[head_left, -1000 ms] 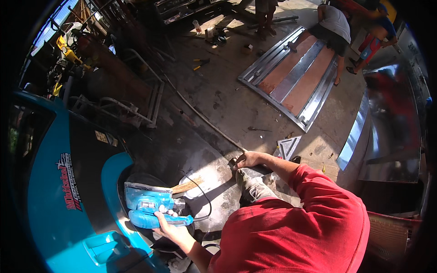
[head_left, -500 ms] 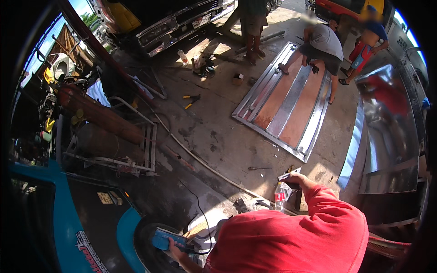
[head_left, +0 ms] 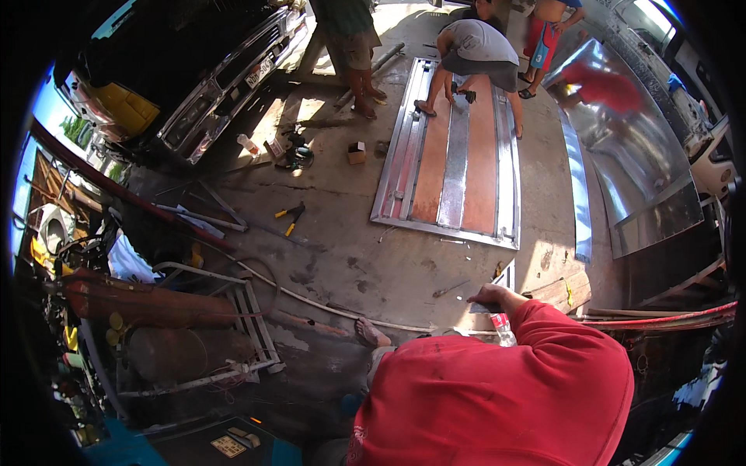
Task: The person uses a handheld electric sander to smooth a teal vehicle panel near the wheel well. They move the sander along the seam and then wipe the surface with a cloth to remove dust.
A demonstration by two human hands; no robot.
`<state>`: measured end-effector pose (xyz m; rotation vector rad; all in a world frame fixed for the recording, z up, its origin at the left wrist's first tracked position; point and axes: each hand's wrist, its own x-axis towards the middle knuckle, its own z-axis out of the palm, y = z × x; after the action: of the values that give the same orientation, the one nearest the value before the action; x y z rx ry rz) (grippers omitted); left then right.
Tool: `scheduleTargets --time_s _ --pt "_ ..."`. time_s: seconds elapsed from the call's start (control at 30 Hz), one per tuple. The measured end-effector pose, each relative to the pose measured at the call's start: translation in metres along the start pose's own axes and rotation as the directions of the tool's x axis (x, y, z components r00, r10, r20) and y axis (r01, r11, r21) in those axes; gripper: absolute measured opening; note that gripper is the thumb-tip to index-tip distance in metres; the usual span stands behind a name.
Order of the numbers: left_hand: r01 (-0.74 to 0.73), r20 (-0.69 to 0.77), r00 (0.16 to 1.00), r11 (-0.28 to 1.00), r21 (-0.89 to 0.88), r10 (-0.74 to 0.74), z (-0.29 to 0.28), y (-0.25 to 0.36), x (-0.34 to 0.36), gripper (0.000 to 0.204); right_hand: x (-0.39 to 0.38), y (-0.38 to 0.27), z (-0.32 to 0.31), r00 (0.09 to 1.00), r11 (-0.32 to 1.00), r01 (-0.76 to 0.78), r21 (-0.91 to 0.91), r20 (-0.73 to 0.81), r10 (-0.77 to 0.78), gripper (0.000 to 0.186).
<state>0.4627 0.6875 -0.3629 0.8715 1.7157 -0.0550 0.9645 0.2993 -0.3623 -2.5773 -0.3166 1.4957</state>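
My right hand (head_left: 491, 295) reaches out from a red sleeve (head_left: 559, 342) and rests low on the concrete floor, fingers pointing left. It touches the edge of a small pale metal sheet (head_left: 507, 276). A small clear bottle with a red label (head_left: 503, 328) lies just below the wrist. Whether the fingers hold anything is hidden. My left hand is out of sight behind my red shirt. My bare foot (head_left: 371, 334) rests on the floor to the left.
A long metal-and-wood panel (head_left: 458, 155) lies ahead with a person (head_left: 478, 46) bent over it and others standing near. A shiny curved sheet (head_left: 629, 147) is on the right, a wooden block (head_left: 561, 290) beside my hand. Yellow-handled pliers (head_left: 289, 218), a hose (head_left: 311, 303), a metal frame (head_left: 241, 311) and a black vehicle (head_left: 194, 85) sit to the left.
The view has swung up and away from the blue power tool, which my left hand held and which is now out of sight. My right hand has moved right to the small sheet.
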Motion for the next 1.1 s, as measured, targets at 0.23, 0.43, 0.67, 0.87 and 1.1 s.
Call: scheduleTargets --time_s 0.23,0.43,0.67,0.87,1.1 --pt "-0.114 0.116 0.99 0.944 0.309 0.081 -0.032 0.17 0.067 0.078 -0.035 -0.066 0.022 0.964 0.964 -0.257 0.064 -0.046 0.261 0.097" --pt "-0.17 0.116 0.984 0.898 0.405 0.134 -0.039 0.28 0.111 0.082 -0.038 -0.18 -0.036 0.993 0.939 -0.109 0.328 -0.014 0.12 0.081" --pt "-0.19 0.09 0.982 0.894 0.406 0.168 0.001 0.407 0.146 0.093 0.04 -0.209 -0.109 0.997 0.952 -0.071 0.299 -0.013 0.078 0.083" --pt "-0.222 0.002 0.971 0.898 0.379 0.239 0.084 0.488 0.133 0.105 0.131 -0.201 -0.175 0.994 0.965 -0.11 0.239 0.014 0.109 0.083" --pt "-0.269 0.087 0.963 0.87 0.412 0.257 0.198 0.565 0.103 0.104 0.174 -0.295 -0.402 0.962 0.694 0.258 0.673 -0.243 -0.123 0.077"
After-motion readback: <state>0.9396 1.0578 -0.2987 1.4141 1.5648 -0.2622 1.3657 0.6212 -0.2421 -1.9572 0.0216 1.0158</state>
